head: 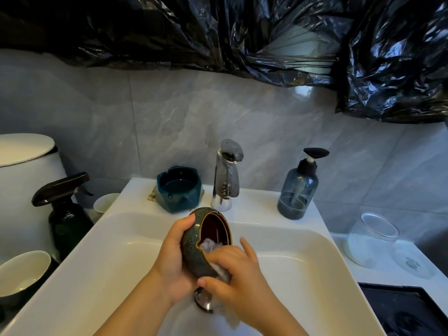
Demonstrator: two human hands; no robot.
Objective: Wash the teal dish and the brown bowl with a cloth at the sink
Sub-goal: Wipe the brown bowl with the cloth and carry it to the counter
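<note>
Starting at the left, what has the left hand (174,253) got?
— Its fingers are wrapped round the outside of the brown bowl (194,248), which it holds above the basin of the sink (303,263), clear of the bottom.
— Which way does the bowl lie?
— On its side, with the mouth turned to the right and a little upward, straight toward the right hand (240,275). The pale cloth (208,244) goes in over the near rim.
— And the right hand?
— Clamped on the cloth, thumb low, pressing it against the rim; one finger sticks out straight. The cloth's tail hangs below it.
— The teal dish (179,191)?
— Upright on the sink's back ledge, just left of the faucet (226,175), beyond the bowl and nearer the left hand. I judge the inside wipe comes from the right.
</note>
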